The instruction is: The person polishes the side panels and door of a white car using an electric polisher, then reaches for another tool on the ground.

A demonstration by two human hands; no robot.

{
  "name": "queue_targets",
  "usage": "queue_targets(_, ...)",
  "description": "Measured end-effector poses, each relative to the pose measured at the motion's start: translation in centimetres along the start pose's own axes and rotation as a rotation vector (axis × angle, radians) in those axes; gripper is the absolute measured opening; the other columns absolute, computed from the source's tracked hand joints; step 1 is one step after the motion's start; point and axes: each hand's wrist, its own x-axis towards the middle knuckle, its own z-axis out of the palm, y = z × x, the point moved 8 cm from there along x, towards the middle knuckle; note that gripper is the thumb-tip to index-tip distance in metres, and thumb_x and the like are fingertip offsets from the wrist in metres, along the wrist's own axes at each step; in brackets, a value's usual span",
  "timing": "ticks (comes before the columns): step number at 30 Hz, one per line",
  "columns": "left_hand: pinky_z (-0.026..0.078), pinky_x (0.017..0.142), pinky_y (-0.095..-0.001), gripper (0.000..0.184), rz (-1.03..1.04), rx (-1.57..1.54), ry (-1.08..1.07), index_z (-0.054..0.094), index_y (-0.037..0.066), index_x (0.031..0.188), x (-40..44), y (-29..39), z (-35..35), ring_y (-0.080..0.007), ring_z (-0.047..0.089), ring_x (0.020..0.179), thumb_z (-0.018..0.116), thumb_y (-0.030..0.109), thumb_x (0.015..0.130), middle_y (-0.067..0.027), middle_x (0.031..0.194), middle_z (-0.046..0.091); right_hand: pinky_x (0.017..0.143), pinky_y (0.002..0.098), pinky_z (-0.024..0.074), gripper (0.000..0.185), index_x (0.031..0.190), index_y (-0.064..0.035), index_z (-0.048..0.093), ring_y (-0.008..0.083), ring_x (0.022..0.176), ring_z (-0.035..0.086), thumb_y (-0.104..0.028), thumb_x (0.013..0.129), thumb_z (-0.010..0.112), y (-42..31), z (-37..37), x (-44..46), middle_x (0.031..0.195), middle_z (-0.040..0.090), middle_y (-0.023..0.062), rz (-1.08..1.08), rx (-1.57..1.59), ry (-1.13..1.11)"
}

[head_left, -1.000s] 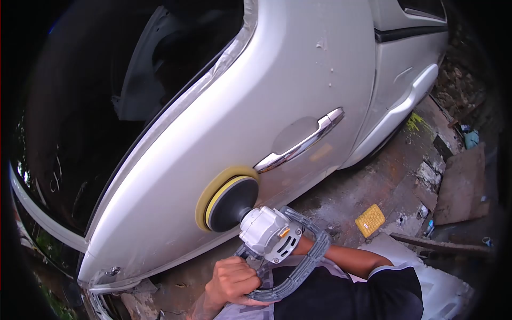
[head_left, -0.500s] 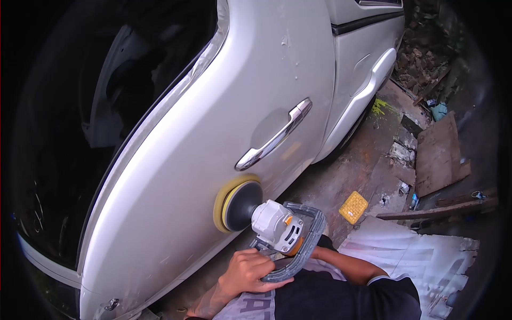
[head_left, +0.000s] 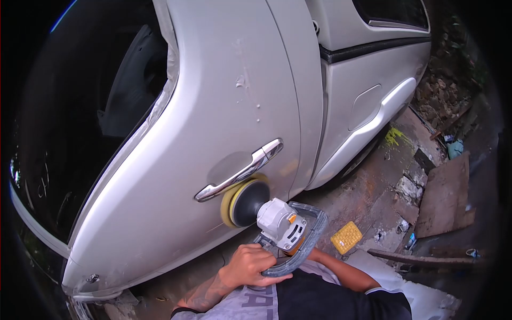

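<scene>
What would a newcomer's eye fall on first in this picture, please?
The eye would probably fall first on the polisher, near the middle, its yellow pad set against the white car door, close under the chrome handle. The left hand grips its grey loop. Next, a yellow block stands out on the ground, right of the polisher.

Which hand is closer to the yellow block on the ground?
Right. The right hand, mostly hidden behind the polisher, is just left of the yellow block in view; the left hand, gripping the loop handle, is farther left.

Rough auto workshop: polisher (head_left: 278, 220), white car (head_left: 213, 117), rubble (head_left: 444, 97)
</scene>
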Motion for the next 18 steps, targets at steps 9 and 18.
queue_targets(9,0.040,0.048,-0.0311,0.040,-0.035,-0.011,0.085,0.058,0.010,0.064,6.6,-1.0,4.2,-0.0218,0.051,0.046,0.088,0.033,0.074,-0.0018,0.056,0.054,0.110,0.0406,0.0432,0.064,0.131,-0.0054,0.063,0.0235,0.128,0.058,-0.020,0.074,0.088,3.1,-5.9,-0.4,0.134,0.065,0.0124,-0.079,0.043,-0.115)
queue_targets(18,0.039,0.048,-0.0295,0.035,-0.020,0.023,0.092,0.064,0.008,0.069,11.1,-0.2,4.5,-0.0202,0.052,0.048,0.090,0.031,0.073,-0.0023,0.058,0.054,0.109,0.0409,0.0436,0.052,0.125,-0.0045,0.067,0.0260,0.128,0.059,-0.018,0.078,0.084,0.1,-8.5,0.3,0.132,0.067,0.0139,-0.040,-0.021,-0.144)
